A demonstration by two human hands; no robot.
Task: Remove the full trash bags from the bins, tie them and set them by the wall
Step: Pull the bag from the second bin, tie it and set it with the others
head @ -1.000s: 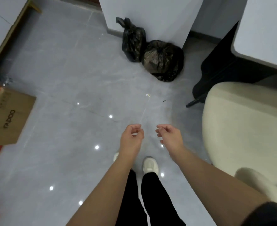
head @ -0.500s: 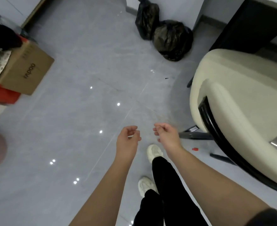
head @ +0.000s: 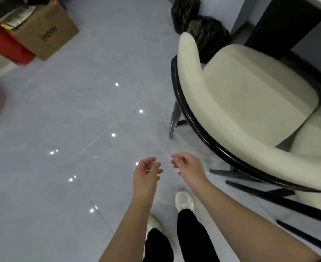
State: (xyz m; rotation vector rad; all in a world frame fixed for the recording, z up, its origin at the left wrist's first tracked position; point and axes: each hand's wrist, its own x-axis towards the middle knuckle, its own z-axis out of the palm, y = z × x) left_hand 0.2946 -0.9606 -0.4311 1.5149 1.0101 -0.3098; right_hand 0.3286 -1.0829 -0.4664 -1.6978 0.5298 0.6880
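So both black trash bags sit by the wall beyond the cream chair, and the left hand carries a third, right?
No: the head view shows the left hand empty. The two bags do sit by the wall beyond the cream chair.

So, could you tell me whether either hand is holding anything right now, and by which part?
Nothing is held: the left hand and right hand are loosely curled and empty, while the two bags sit against the wall.

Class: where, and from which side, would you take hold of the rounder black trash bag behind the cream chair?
Probably the rounder bag by its exposed top, from above: the cream chair hides its lower part, the taller bag sits beside it.
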